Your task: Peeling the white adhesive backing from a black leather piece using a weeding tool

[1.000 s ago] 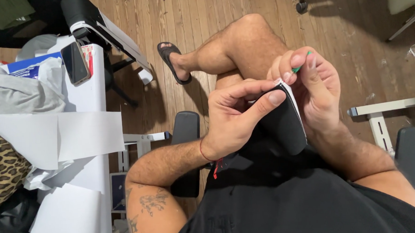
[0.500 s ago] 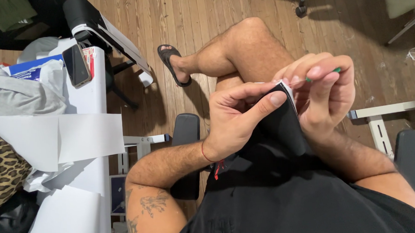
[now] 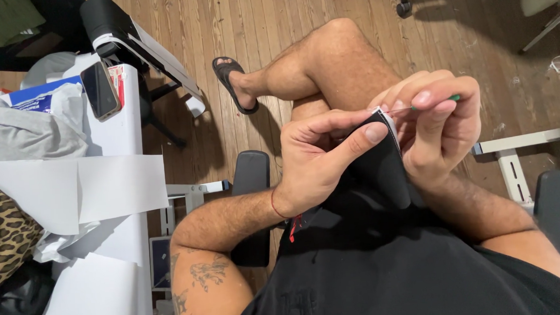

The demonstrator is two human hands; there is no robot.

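Observation:
My left hand (image 3: 321,159) pinches the upper edge of a piece of black fabric (image 3: 381,169) between thumb and forefinger, holding it up over my lap. My right hand (image 3: 439,128) sits right beside it, fingers closed on a thin pin with a green head (image 3: 450,98) whose shaft runs left into the fabric's white-edged corner. Both hands touch the fabric above my crossed leg.
A white table (image 3: 112,130) at the left carries a phone (image 3: 99,90), white paper sheets (image 3: 80,191), grey cloth and leopard-print cloth. A black chair armrest (image 3: 249,178) stands below my left forearm. My sandalled foot (image 3: 233,84) rests on the wooden floor.
My right hand has drawn to the right and slightly up, pulling the green-headed pin away from the fabric edge. The left hand keeps its pinch in the same place.

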